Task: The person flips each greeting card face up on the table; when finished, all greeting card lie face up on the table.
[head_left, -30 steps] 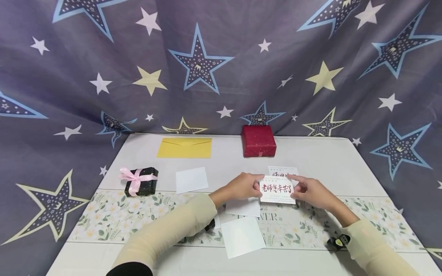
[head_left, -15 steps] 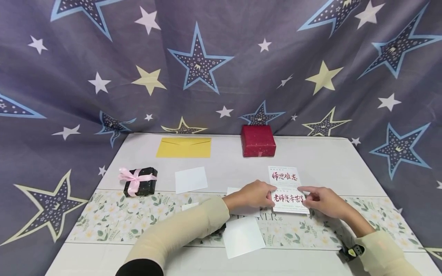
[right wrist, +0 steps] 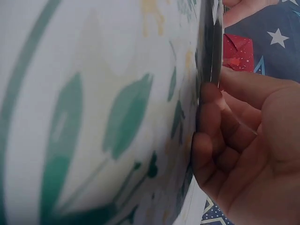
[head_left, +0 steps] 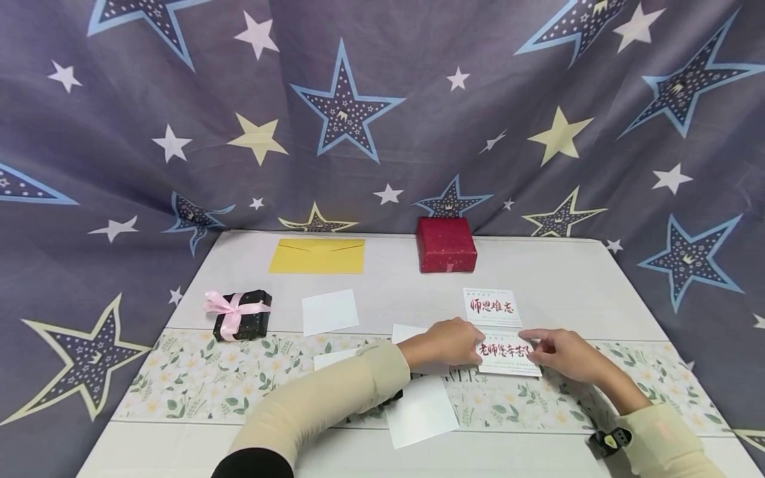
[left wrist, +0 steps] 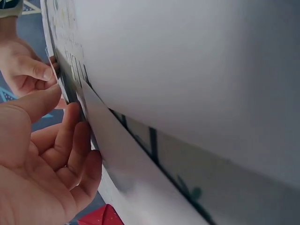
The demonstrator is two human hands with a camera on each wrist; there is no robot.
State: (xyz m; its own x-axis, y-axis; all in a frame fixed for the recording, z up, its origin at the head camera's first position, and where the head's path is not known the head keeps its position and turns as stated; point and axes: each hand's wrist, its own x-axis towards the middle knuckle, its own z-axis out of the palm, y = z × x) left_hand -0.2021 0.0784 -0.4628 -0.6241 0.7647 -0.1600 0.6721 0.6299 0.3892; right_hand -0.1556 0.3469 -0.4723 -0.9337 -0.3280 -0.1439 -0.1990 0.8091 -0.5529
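Note:
A white card with red handwritten-style characters (head_left: 505, 358) lies low over the floral table cover, held between both hands. My left hand (head_left: 452, 342) pinches its left edge between thumb and fingers. At the opposite edge, my right hand (head_left: 563, 353) grips it the same way, index finger along the top corner. Just beyond it lies a second card with red characters (head_left: 492, 307), its near edge right at the held card's far edge. In the right wrist view the held card (right wrist: 217, 42) appears edge-on, close over the table surface.
Blank white cards lie to the left, one (head_left: 331, 312) on its own and another (head_left: 422, 417) near the front, partly under the left forearm. Farther back are a yellow envelope (head_left: 317, 256) and a red box (head_left: 447, 244). A black gift box (head_left: 255, 320) with pink ribbon sits left.
Both hands have brought the held card rightward and nearer the person, down toward the table. It covered part of the second card earlier; that card's red writing now shows whole.

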